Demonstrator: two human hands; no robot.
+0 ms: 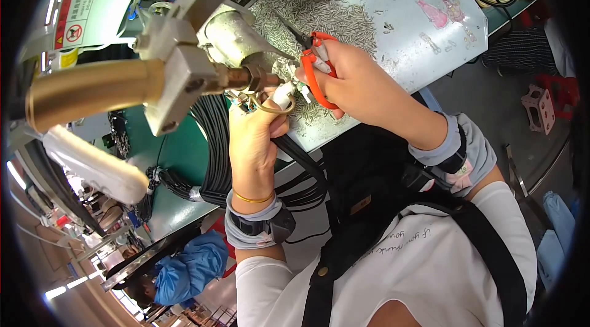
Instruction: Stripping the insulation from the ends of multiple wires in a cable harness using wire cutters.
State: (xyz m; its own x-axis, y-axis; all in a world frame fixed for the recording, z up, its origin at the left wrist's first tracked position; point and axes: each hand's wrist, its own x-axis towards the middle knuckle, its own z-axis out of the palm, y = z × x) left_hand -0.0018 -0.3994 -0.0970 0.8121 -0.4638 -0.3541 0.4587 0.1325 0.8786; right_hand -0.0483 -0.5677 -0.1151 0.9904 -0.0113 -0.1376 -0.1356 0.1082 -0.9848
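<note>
My right hand [359,81] is closed round a pair of scissors with orange handles [313,81]. Their dark blades stand apart and point toward the far left. White coverings show on some fingertips of both hands. Close by, my left hand [253,133] is closed on the end of a black cable [301,156], where thin coloured wires [244,103] stick out beside the fingers. The fingertips of both hands nearly meet below a machine nozzle [261,80], which hides part of what lies between them.
Many small metal pins [332,26] lie heaped on the pale metal work plate [409,50]. A machine arm with a brass-coloured cylinder [95,90] overhangs from the left. Coiled black cables [215,155] rest on the green table [181,143]. Someone in blue [190,268] is at the lower left.
</note>
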